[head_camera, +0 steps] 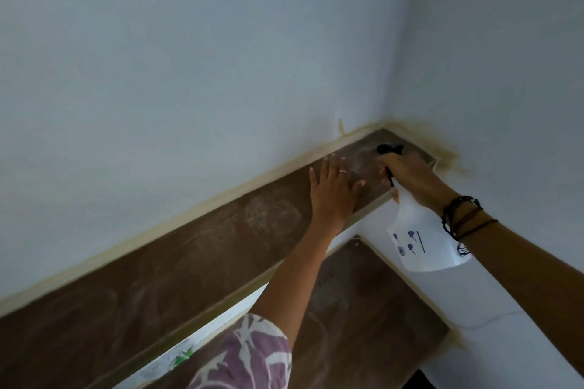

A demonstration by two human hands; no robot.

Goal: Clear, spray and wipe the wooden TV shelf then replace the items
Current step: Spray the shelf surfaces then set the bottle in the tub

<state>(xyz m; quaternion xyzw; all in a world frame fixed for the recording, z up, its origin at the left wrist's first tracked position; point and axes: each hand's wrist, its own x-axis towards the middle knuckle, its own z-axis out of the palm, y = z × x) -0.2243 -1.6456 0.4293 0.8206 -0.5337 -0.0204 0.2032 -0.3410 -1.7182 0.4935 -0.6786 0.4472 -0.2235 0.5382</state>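
Up high: two hands, left hand (331, 189) flat, fingers spread on shelf (189, 249); right hand (407, 177) gripping one spray bottle (420, 237).

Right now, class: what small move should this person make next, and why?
Probably squeeze the trigger: the right hand grips the spray bottle with its nozzle aimed at the dusty shelf corner, while the left hand rests flat, holding no cloth yet.

A pale blue wall (189, 57) meets another wall in a corner, with brown stains (442, 148) there.
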